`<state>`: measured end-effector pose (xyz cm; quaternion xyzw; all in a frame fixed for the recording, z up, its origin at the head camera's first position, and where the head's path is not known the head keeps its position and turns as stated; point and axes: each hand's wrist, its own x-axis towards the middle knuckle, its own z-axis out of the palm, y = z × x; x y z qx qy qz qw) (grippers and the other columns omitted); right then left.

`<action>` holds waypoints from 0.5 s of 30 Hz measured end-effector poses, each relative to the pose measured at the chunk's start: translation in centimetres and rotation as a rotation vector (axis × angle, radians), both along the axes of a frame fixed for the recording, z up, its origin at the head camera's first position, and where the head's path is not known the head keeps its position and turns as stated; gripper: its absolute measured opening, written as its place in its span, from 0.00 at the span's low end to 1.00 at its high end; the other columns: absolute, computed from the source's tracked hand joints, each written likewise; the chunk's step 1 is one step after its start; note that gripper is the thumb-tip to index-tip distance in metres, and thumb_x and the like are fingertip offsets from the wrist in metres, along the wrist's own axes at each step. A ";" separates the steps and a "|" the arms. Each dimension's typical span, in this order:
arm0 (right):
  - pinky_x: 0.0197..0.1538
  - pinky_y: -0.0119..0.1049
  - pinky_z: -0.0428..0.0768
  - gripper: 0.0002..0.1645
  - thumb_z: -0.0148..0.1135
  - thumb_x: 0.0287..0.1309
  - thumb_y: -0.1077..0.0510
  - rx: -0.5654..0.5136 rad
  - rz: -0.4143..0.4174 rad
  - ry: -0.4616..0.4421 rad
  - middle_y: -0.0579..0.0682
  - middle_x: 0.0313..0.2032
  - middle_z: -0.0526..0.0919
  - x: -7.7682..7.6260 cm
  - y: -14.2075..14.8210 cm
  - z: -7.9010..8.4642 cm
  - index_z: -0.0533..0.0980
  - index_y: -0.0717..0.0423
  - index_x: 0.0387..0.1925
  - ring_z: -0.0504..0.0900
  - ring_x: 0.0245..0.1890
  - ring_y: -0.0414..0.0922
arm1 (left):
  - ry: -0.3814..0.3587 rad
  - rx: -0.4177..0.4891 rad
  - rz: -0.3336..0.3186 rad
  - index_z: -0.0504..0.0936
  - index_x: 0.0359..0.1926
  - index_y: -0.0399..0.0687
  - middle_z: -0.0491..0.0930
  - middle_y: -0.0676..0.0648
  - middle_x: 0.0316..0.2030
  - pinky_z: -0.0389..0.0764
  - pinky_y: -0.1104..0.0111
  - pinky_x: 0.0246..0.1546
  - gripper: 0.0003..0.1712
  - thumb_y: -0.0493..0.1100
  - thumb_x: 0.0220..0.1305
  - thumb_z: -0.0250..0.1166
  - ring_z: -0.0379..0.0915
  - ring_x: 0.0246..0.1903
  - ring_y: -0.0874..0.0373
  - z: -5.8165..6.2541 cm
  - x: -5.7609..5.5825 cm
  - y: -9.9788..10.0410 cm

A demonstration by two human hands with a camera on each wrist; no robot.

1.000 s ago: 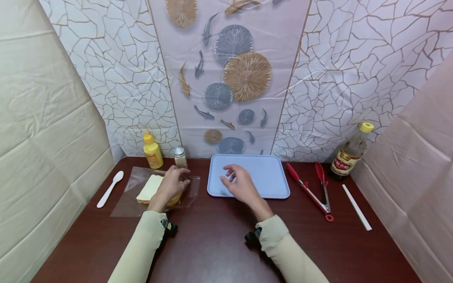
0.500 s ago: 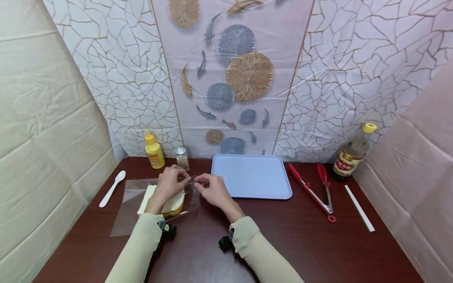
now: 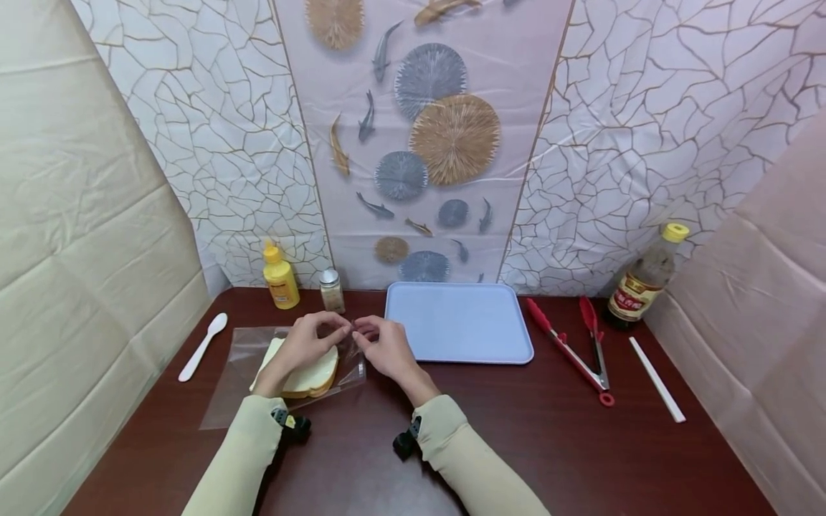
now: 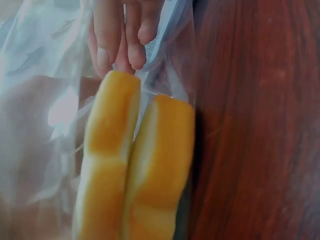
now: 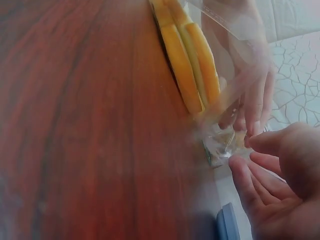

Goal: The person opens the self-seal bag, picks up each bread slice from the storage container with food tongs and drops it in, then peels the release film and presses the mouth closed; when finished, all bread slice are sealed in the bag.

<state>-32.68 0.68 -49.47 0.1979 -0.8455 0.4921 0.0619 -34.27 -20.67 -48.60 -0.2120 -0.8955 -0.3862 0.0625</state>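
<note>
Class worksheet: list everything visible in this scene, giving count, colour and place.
wood-grain table: 1, dark red-brown, foreground
clear plastic bag: 1, transparent, table's left
golden-crusted bread slices: 2, white, at the bag
slim spoon: 1, white, far left
squeeze bottle with nozzle: 1, yellow, back left
silver-lidded jar: 1, beige, beside the squeeze bottle
rectangular tray: 1, light blue, back centre
metal tongs: 1, red and silver, right of tray
yellow-capped, red-labelled bottle: 1, dark, back right
thin straight stick: 1, white, far right
patterned backdrop: 1, white and pinkish, behind
side cloths: 2, pale, left and right
long sleeves: 2, cream, forearms
wrist-worn devices: 2, black, wrists
left hand: 1, bare, over the bread
right hand: 1, bare, bag's right end
</note>
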 end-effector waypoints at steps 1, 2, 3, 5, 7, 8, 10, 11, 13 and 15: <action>0.48 0.34 0.89 0.15 0.68 0.75 0.57 -0.004 0.001 0.003 0.54 0.46 0.93 0.0 0.0 0.1 0.86 0.57 0.57 0.92 0.45 0.48 | 0.004 0.002 0.000 0.92 0.47 0.56 0.92 0.54 0.43 0.85 0.61 0.50 0.05 0.46 0.76 0.70 0.87 0.45 0.59 0.0 0.0 0.0; 0.48 0.35 0.89 0.15 0.68 0.75 0.57 -0.006 0.001 0.008 0.54 0.45 0.93 0.0 -0.1 0.1 0.86 0.57 0.57 0.92 0.45 0.48 | 0.009 0.003 -0.002 0.92 0.46 0.56 0.92 0.54 0.44 0.85 0.61 0.51 0.05 0.46 0.76 0.70 0.87 0.46 0.59 0.0 0.1 0.0; 0.49 0.34 0.89 0.14 0.68 0.75 0.57 -0.006 0.000 0.015 0.53 0.45 0.93 0.0 -0.1 0.1 0.87 0.57 0.56 0.92 0.45 0.48 | 0.010 0.002 -0.006 0.92 0.46 0.56 0.92 0.54 0.44 0.85 0.61 0.51 0.05 0.46 0.76 0.70 0.87 0.46 0.59 0.1 0.1 0.0; 0.49 0.34 0.89 0.13 0.68 0.75 0.56 0.000 -0.005 0.025 0.52 0.44 0.94 0.0 -0.1 0.2 0.87 0.56 0.55 0.92 0.45 0.46 | 0.011 -0.002 -0.015 0.92 0.46 0.57 0.92 0.55 0.44 0.84 0.60 0.52 0.04 0.45 0.77 0.70 0.87 0.47 0.58 0.2 0.2 -0.1; 0.49 0.34 0.89 0.13 0.68 0.75 0.55 0.010 -0.010 0.037 0.51 0.44 0.94 0.0 0.0 0.3 0.88 0.55 0.54 0.92 0.44 0.45 | 0.005 -0.007 -0.023 0.92 0.46 0.57 0.92 0.54 0.44 0.84 0.60 0.54 0.04 0.45 0.76 0.70 0.86 0.48 0.58 0.3 0.3 0.0; 0.49 0.34 0.89 0.13 0.68 0.75 0.55 0.017 -0.012 0.044 0.50 0.44 0.94 0.0 0.0 0.3 0.88 0.55 0.54 0.92 0.44 0.45 | 0.003 -0.008 -0.029 0.92 0.47 0.56 0.92 0.54 0.45 0.84 0.59 0.55 0.05 0.45 0.76 0.70 0.86 0.49 0.58 0.4 0.4 0.0; 0.49 0.36 0.90 0.12 0.68 0.75 0.54 0.037 -0.012 0.064 0.50 0.45 0.94 0.0 0.1 0.4 0.89 0.54 0.52 0.92 0.44 0.46 | -0.008 -0.011 -0.038 0.92 0.48 0.55 0.92 0.53 0.46 0.84 0.58 0.55 0.05 0.44 0.76 0.70 0.87 0.50 0.56 0.6 0.5 0.1; 0.49 0.37 0.90 0.12 0.69 0.75 0.53 0.054 -0.012 0.078 0.50 0.45 0.94 0.1 0.2 0.4 0.89 0.54 0.52 0.92 0.45 0.46 | -0.012 -0.012 -0.044 0.92 0.48 0.54 0.92 0.52 0.47 0.85 0.57 0.55 0.06 0.44 0.76 0.70 0.87 0.51 0.55 0.8 0.6 0.1; 0.50 0.39 0.90 0.12 0.69 0.75 0.52 0.096 -0.017 0.107 0.50 0.46 0.94 0.2 0.3 0.5 0.90 0.54 0.50 0.92 0.46 0.46 | -0.017 -0.017 -0.056 0.92 0.49 0.52 0.92 0.50 0.48 0.86 0.56 0.55 0.07 0.43 0.77 0.69 0.87 0.51 0.54 0.9 0.7 0.2; 0.50 0.40 0.90 0.12 0.69 0.75 0.51 0.150 -0.029 0.139 0.49 0.46 0.94 0.4 0.4 0.6 0.91 0.52 0.49 0.92 0.47 0.46 | -0.026 -0.014 -0.068 0.92 0.50 0.51 0.92 0.49 0.48 0.86 0.56 0.54 0.08 0.43 0.77 0.69 0.88 0.50 0.54 0.9 0.8 0.3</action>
